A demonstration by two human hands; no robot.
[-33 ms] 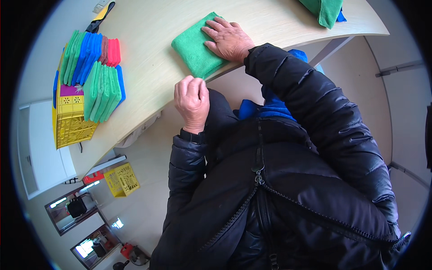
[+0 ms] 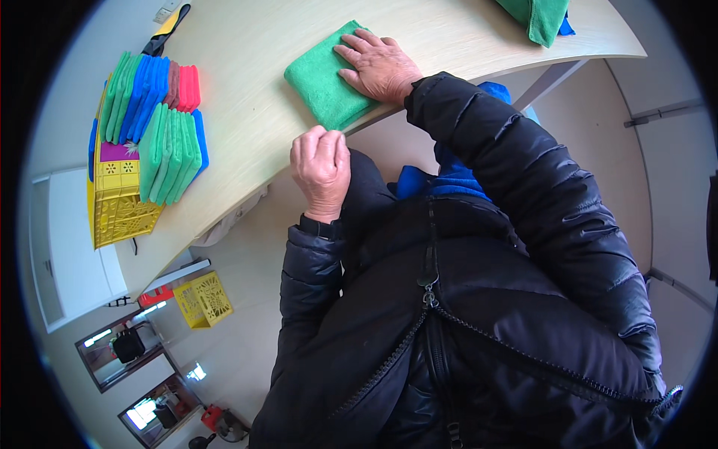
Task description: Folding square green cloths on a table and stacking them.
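A folded green towel (image 2: pixel 318 78) lies on the table near its front edge. My right hand (image 2: pixel 383 69) rests flat on the towel's right part, fingers spread and stretched out. My left hand (image 2: pixel 321 170) is closed in a fist at the table's front edge, right by the towel's near corner. Its fingertips are turned away, so whatever they may hold is hidden. Blue fabric (image 2: pixel 449 179) shows at my lap, below the table edge.
At the left of the pale wooden table (image 2: pixel 247 112), a yellow plastic basket (image 2: pixel 127 213) carries several folded green, blue, brown and red towels (image 2: pixel 161 127). More green cloth (image 2: pixel 542 19) lies at the far right. Another yellow basket (image 2: pixel 203 299) is lower left, beyond the table.
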